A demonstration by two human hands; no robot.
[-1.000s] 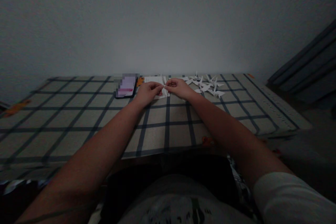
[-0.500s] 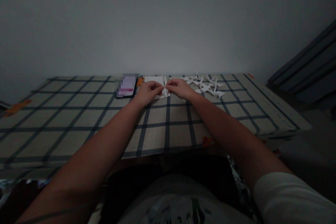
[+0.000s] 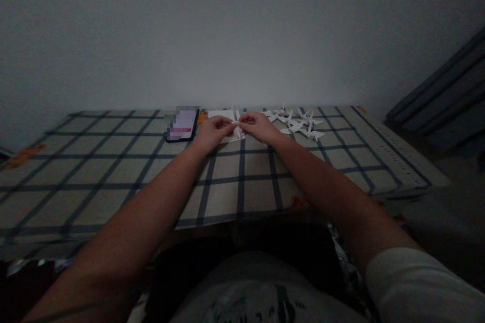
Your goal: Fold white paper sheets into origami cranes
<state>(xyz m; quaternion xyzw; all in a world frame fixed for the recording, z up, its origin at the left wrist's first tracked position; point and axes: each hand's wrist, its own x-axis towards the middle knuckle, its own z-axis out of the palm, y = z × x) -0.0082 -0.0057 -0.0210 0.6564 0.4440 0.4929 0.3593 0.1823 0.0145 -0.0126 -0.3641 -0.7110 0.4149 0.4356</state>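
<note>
A small piece of folded white paper [image 3: 237, 131] is pinched between both my hands, its narrow points sticking up and down past the fingertips. My left hand [image 3: 215, 131] is closed on its left side, thumb against forefinger. From the right, my right hand [image 3: 258, 126] pinches it close to the other fingertips. Much of the folded paper is hidden by the fingers. Beneath and behind it lies a flat white paper sheet [image 3: 220, 113]. Several folded paper cranes [image 3: 290, 122] rest in a cluster just right of my right hand.
A phone [image 3: 184, 123] with a lit, partly blurred screen lies left of my left hand. The table wears a checked cloth [image 3: 242, 186] with dark lines. A plain wall [image 3: 242, 35] rises behind its far edge, and a grey curtain [image 3: 447, 96] hangs at the right.
My fingertips have shifted very slightly on the folded paper, and its middle shows a little differently between them. The phone and the paper cranes stay where they were.
</note>
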